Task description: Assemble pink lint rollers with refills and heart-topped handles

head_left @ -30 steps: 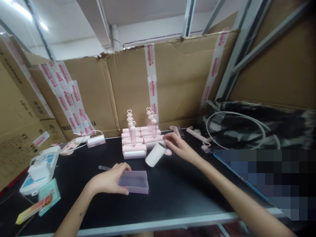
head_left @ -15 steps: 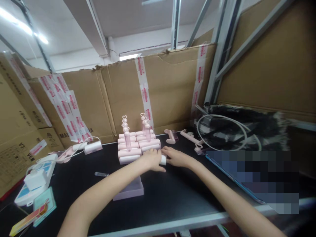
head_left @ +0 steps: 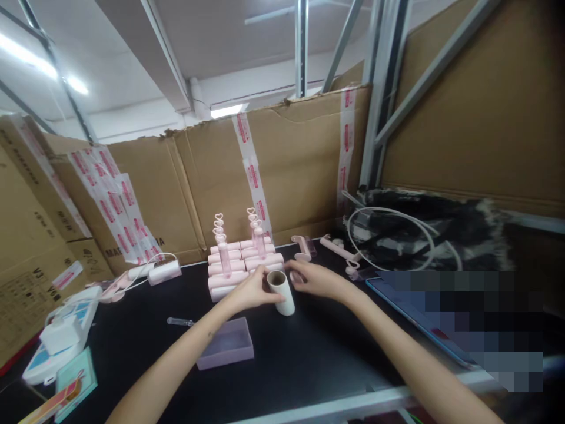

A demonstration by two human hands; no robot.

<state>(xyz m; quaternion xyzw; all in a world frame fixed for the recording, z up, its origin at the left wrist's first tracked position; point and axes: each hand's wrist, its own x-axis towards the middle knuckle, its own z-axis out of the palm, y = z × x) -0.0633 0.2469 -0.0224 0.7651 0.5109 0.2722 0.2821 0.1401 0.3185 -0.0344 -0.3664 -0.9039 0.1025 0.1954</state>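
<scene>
Left hand (head_left: 255,291) is steadying a white roll (head_left: 285,298) beyond the purple tray (head_left: 229,356); right hand (head_left: 314,280), pinching a pink part (head_left: 296,277), apparently needs aligning.

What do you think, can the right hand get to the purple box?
Probably yes, but not straight across: the left hand and its white tube are between the right hand and the purple box. Going around the tube's near side looks free.

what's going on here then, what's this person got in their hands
The left hand holds a hollow white cylindrical roll, open end up. Close beside it, the right hand seems to hold something small and pinkish, too blurred to name. A translucent purple rectangular tray sits nearer the person.
</scene>
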